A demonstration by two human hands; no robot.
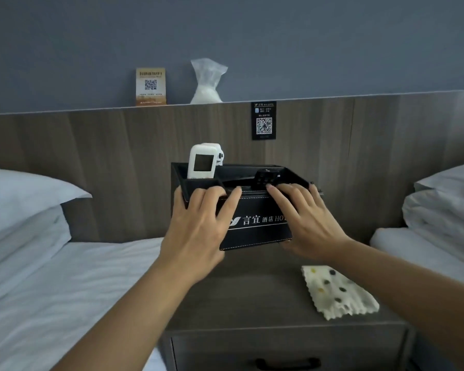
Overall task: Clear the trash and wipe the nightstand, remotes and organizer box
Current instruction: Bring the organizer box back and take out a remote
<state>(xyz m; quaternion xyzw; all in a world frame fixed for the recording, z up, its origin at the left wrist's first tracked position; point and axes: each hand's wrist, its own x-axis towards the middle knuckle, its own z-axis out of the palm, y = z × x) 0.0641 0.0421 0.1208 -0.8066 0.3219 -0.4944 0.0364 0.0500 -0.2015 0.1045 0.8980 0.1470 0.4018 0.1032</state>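
Observation:
A black organizer box (260, 228) with white hotel lettering is held above the back of the dark wood nightstand (252, 298). My left hand (196, 231) grips its left front corner, fingers over the rim. My right hand (306, 220) grips its right front, fingers over the rim. A white remote (202, 163) stands upright in the box's left compartment, with a second white one behind it. A black remote (267, 178) lies in the right compartment. A cream cloth (338, 291) with dark and yellow dots lies flat on the nightstand's right side.
Beds with white sheets and pillows flank the nightstand, left (51, 277) and right (439, 210). A wood headboard panel carries a black QR sign (264, 121). On its ledge stand a WiFi card (150, 86) and a clear plastic bag (207, 83). A drawer handle (287, 364) shows below.

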